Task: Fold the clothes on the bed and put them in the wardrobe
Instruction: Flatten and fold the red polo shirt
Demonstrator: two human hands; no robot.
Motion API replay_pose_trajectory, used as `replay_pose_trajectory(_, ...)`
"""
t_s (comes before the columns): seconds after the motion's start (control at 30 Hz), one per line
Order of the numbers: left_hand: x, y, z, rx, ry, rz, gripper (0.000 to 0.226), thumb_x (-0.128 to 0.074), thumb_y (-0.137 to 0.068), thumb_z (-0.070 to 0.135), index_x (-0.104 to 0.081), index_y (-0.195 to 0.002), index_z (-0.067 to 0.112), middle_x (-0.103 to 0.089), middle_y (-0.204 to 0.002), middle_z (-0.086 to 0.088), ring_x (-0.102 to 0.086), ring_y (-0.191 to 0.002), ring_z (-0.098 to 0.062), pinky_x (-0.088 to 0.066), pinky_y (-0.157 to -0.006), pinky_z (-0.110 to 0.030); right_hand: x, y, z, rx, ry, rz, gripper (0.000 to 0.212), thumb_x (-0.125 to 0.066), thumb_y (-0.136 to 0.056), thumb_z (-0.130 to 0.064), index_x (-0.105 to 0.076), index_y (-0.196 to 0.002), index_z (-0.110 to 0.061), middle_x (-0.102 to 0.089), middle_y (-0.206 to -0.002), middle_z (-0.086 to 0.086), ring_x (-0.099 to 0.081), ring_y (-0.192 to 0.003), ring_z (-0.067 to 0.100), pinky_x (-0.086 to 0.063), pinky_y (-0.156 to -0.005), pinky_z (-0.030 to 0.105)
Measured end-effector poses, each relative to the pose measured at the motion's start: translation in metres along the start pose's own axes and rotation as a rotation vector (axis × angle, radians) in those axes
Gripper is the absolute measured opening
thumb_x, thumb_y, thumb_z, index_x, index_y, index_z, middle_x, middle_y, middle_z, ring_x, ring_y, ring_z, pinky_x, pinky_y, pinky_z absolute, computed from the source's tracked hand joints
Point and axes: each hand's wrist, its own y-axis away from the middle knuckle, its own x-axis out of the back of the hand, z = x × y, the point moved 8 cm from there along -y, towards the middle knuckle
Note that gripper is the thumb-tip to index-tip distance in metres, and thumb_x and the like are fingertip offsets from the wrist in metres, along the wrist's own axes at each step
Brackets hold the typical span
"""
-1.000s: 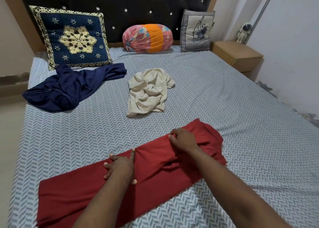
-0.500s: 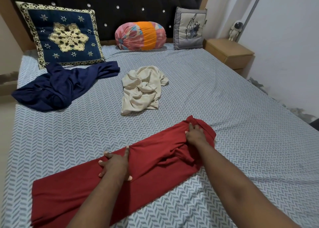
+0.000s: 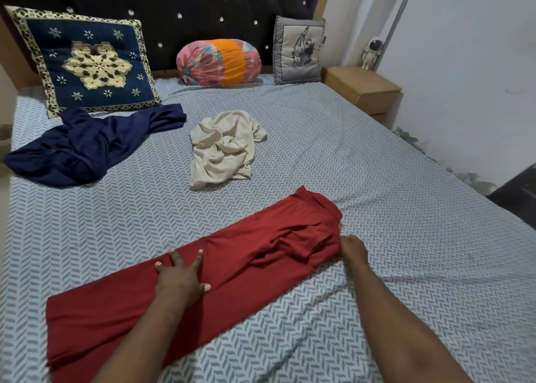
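Red garment [image 3: 246,255] lies before cream garment [image 3: 223,150], navy garment [image 3: 81,147].

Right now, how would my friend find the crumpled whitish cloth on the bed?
Look at the bed with the zigzag sheet. Near its middle, in front of the orange bolster, lies the cream cloth, a small crumpled heap. It is the only pale one: the navy cloth is left of it, the red cloth nearer you.

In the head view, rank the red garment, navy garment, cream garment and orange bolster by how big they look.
1. the red garment, also nearest the camera
2. the navy garment
3. the cream garment and orange bolster look alike; the bolster lies farther back, so no ranking
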Motion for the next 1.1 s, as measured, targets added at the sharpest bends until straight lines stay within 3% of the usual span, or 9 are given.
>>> replay_pose_trajectory(0.17,-0.001,0.023,-0.002,-0.009,-0.041,-0.022,0.105,-0.044,-0.073,0.086,0.012,-0.151,0.043,0.009,-0.159,-0.025,-0.006,-0.143,-0.053,-0.028,-0.113,-0.053,-0.009,-0.030,0.035,0.096,-0.101,-0.137,0.006,-0.070,-0.079,-0.027,-0.065,-0.076,-0.027,-0.068,-0.082,0.004,-0.063,-0.076,0.027,-0.053,-0.077,0.041)
replay_pose_trajectory(0.33,0.001,0.029,-0.001,0.002,-0.054,-0.063,0.111,-0.050,-0.071,0.085,0.014,-0.151,0.042,0.011,-0.159,-0.026,-0.003,-0.144,-0.052,-0.026,-0.114,-0.052,0.015,-0.015,-0.016,0.190,-0.241,-0.121,0.013,-0.057,-0.094,-0.002,-0.059,-0.090,-0.014,-0.060,-0.081,0.011,-0.055,-0.055,0.015,-0.048,-0.051,0.020)
replay_pose_trajectory(0.57,-0.001,0.027,-0.001,0.012,-0.054,-0.099,0.110,-0.051,-0.073,0.082,0.018,-0.149,0.043,0.016,-0.158,-0.026,0.000,-0.144,-0.053,-0.028,-0.112,-0.053,-0.002,-0.034,-0.006,0.120,-0.038,-0.243,0.012,-0.060,-0.095,-0.016,-0.055,-0.087,-0.023,-0.061,-0.079,0.011,-0.058,-0.056,0.023,-0.048,-0.041,0.025)
replay_pose_trajectory(0.7,-0.001,0.024,0.001,0.027,-0.064,-0.113,0.112,-0.053,-0.073,0.081,0.019,-0.149,0.042,0.016,-0.157,-0.028,-0.001,-0.143,-0.055,-0.028,-0.112,-0.053,0.005,-0.045,0.002,0.041,-0.031,-0.139,0.008,-0.053,-0.092,-0.023,-0.057,-0.087,-0.019,-0.068,-0.089,0.019,-0.064,-0.067,0.027,-0.053,-0.058,0.032)
replay_pose_trajectory(0.8,-0.001,0.022,0.004,0.050,-0.065,-0.138,0.116,-0.057,-0.072,0.079,0.021,-0.148,0.041,0.017,-0.156,-0.030,-0.001,-0.142,-0.056,-0.029,-0.112,-0.053,0.010,-0.065,-0.004,0.032,0.009,-0.061,0.041,-0.043,-0.089,-0.011,-0.055,-0.128,-0.017,-0.059,-0.127,0.019,-0.061,-0.107,0.035,-0.051,-0.092,0.041)
replay_pose_trajectory(0.9,0.000,0.018,0.006,0.073,-0.042,-0.159,0.120,-0.063,-0.070,0.077,0.023,-0.147,0.042,0.018,-0.155,-0.031,0.000,-0.142,-0.057,-0.029,-0.113,-0.054,-0.010,-0.091,-0.009,0.041,0.037,-0.203,0.053,-0.046,-0.095,-0.011,-0.040,-0.147,-0.012,-0.047,-0.143,0.021,-0.052,-0.125,0.036,-0.044,-0.103,0.043)
replay_pose_trajectory(0.97,0.000,0.015,0.007,0.089,-0.029,-0.172,0.124,-0.066,-0.068,0.075,0.024,-0.146,0.042,0.019,-0.154,-0.032,0.000,-0.142,-0.057,-0.029,-0.113,-0.055,-0.023,-0.100,-0.006,0.005,0.012,-0.275,0.037,-0.051,-0.096,-0.016,-0.054,-0.132,-0.013,-0.060,-0.125,0.020,-0.061,-0.108,0.032,-0.051,-0.093,0.042)
replay_pose_trajectory(1.03,0.001,0.011,0.008,0.103,-0.019,-0.180,0.127,-0.069,-0.066,0.074,0.025,-0.145,0.044,0.021,-0.153,-0.033,0.001,-0.141,-0.057,-0.029,-0.113,-0.056,-0.023,-0.096,-0.016,0.021,0.003,-0.301,0.011,-0.053,-0.098,-0.016,-0.060,-0.102,-0.008,-0.062,-0.089,0.017,-0.058,-0.073,0.023,-0.048,-0.065,0.032)
replay_pose_trajectory(1.1,0.000,0.009,0.007,0.112,-0.015,-0.185,0.129,-0.070,-0.065,0.073,0.026,-0.145,0.044,0.021,-0.153,-0.033,0.001,-0.141,-0.057,-0.027,-0.114,-0.056,-0.013,-0.099,-0.020,0.027,0.073,-0.269,0.023,-0.053,-0.097,-0.015,-0.055,-0.075,-0.008,-0.055,-0.073,0.014,-0.051,-0.063,0.021,-0.035,-0.056,0.027)
